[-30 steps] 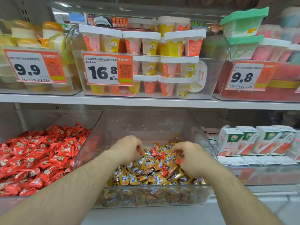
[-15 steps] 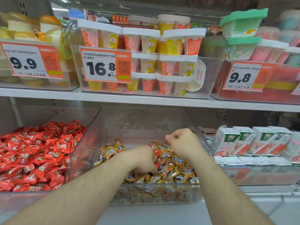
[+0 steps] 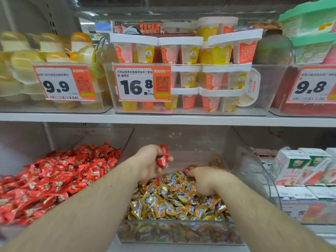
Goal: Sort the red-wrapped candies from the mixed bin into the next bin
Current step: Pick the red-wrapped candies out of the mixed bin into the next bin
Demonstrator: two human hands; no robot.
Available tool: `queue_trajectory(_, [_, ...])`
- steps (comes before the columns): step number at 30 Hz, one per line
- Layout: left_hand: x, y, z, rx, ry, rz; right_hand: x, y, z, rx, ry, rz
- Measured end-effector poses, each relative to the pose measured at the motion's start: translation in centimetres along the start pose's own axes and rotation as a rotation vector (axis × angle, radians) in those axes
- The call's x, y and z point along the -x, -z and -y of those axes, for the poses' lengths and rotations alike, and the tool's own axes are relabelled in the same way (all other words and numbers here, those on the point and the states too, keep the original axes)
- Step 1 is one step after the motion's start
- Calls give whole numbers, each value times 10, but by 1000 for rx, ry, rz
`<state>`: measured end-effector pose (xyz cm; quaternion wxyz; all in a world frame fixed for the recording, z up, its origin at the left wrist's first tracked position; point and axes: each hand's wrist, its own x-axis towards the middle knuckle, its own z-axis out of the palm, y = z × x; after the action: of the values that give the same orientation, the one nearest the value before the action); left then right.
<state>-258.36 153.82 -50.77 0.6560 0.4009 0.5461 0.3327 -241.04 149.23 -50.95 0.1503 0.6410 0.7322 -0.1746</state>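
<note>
Left hand [image 3: 151, 160] grips red candies [image 3: 163, 157], newly lifted clear of mixed bin [image 3: 254, 160]; right hand [image 3: 205, 180] pinching another red; red bin [image 3: 109, 135] next.

Glossy crinkled foil wraps the red candies [image 3: 54, 177]; the mixed bin [image 3: 254, 160] is clear smooth plastic.

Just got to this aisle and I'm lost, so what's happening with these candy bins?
A person is picking red-wrapped candies out of the mixed bin of gold-wrapped candies. The left hand holds a few red candies above that bin, not yet over the red bin to its left. The right hand digs in the pile, fingertips at another red candy.
</note>
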Motion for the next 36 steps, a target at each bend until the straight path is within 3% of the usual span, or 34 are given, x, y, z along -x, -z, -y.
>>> queue_trajectory(3, [1,1,-1,352,32,87,-10,0,2,88,-21,18])
queue_trajectory(6, [-3,-1,-4,419,56,50,-13,0,5,158,-35,43])
queue_trajectory(8, [-8,2,-2,16,3,-102,-12,1,3,190,-40,52])
queue_trajectory(10, [-16,9,3,-838,-125,-225,-9,1,-1,202,-38,43])
queue_trajectory(11, [-17,12,4,-1238,-185,-201,-6,3,-4,199,-35,34])
queue_trajectory(12, [-16,15,5,-1468,-188,-144,-2,4,-6,189,-29,28])
queue_trajectory(15, [-13,17,8,-1636,-144,-41,8,9,-16,63,-8,-7])
queue_trajectory(18, [-8,14,10,-1703,-172,-70,17,12,-26,-91,-11,-44])
queue_trajectory(24, [1,8,11,-1358,-334,-98,36,21,-42,-341,-17,-160])
queue_trajectory(28, [28,-10,18,-774,-452,-66,45,21,-45,-563,-9,-278])
queue_trajectory(30, [43,-16,27,-497,-430,-50,44,19,-45,-660,-4,-275])
queue_trajectory(36, [55,-21,52,-135,-336,10,11,6,-36,-281,-28,-180])
